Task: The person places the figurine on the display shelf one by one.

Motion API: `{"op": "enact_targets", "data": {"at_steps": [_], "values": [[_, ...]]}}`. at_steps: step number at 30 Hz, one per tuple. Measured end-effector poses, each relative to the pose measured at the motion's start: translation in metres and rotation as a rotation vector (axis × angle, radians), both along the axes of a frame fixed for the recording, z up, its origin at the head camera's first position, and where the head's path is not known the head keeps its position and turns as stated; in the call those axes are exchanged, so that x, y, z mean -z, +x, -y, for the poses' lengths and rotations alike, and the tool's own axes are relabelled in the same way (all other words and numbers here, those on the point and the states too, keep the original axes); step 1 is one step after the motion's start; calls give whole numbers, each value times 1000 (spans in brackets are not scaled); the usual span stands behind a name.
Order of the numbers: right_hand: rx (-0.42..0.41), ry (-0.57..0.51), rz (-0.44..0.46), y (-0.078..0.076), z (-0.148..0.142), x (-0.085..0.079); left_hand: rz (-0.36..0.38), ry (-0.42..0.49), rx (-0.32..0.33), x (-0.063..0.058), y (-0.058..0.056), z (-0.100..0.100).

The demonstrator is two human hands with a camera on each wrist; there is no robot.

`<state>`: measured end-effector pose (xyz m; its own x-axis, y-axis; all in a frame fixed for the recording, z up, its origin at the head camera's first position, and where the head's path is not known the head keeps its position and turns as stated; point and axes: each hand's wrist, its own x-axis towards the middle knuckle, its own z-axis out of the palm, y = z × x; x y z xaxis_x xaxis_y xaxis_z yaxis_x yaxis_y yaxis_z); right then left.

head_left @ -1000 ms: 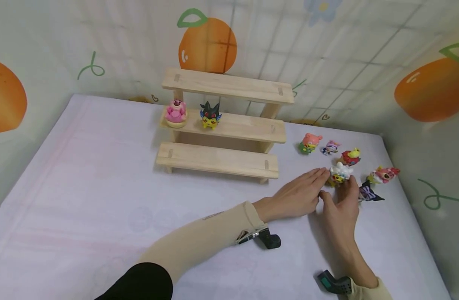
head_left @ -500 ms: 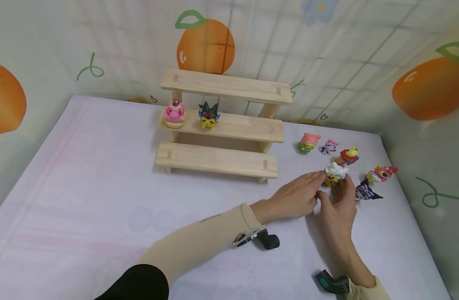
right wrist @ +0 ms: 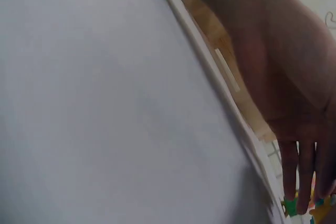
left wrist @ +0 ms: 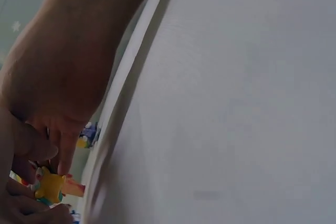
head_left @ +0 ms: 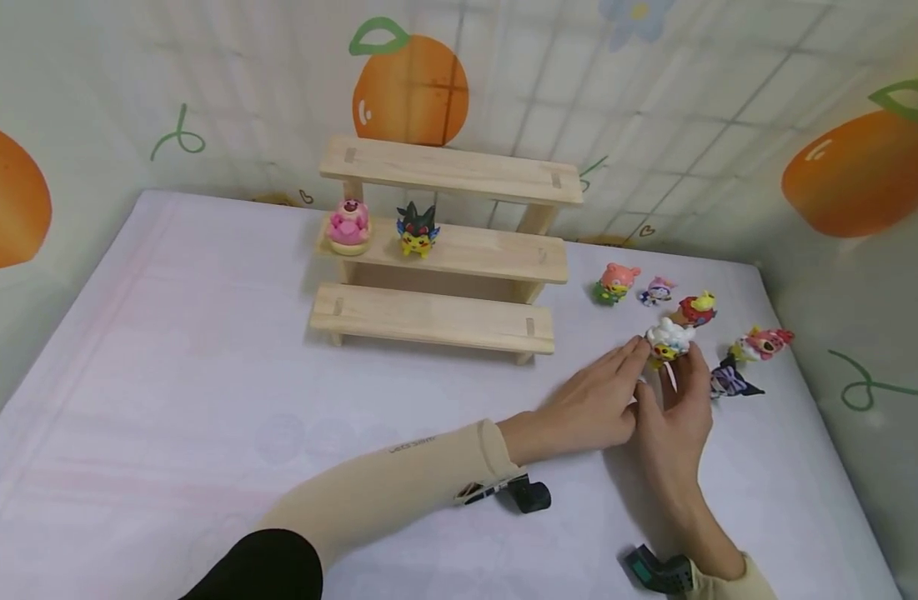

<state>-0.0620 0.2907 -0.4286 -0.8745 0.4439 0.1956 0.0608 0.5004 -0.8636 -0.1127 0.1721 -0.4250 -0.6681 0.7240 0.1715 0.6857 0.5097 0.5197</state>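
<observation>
Both hands meet at a small yellow figurine (head_left: 667, 343) with a puffy white top, at the right of the table. My left hand (head_left: 582, 406) reaches in from the left, its fingertips against the figurine's left side. From the front, my right hand (head_left: 676, 425) touches its right side. In the left wrist view, the figurine's yellow body (left wrist: 51, 185) shows among the fingers, and the right hand (left wrist: 58, 72) comes down from above. The right wrist view has the left hand (right wrist: 294, 87) with several fingers extended. Whether the figurine rests on the table, I cannot tell.
A three-tier wooden shelf (head_left: 432, 318) stands at the centre back, bearing a pink bear figurine (head_left: 349, 225) and a black-capped yellow figurine (head_left: 417, 230). Around the hands are a pink-hooded figurine (head_left: 616, 283), a small purple one (head_left: 658, 290), a red-and-yellow one (head_left: 697, 308), a pink-and-white one (head_left: 761, 343) and a dark-eared one (head_left: 732, 380).
The white-topped figurine has shifted slightly left and back with both hands around it. My left forearm has dropped a little toward the front. The other figurines have stayed put.
</observation>
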Motion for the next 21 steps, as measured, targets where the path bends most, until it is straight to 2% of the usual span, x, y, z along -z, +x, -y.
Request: {"op": "enact_targets", "data": {"at_steps": [6, 10, 13, 21], "values": [[-41, -4, -81, 5, 12, -5, -18, 35, -1, -9, 8, 16], [-80, -17, -167, 9, 20, -9, 1, 57, 3, -16, 12, 28], [-101, -18, -192, 10, 26, -12, 16, 64, 1, -18, 14, 35], [-138, -41, -243, 11, 40, -17, -54, 79, -39, -20, 19, 47]]}}
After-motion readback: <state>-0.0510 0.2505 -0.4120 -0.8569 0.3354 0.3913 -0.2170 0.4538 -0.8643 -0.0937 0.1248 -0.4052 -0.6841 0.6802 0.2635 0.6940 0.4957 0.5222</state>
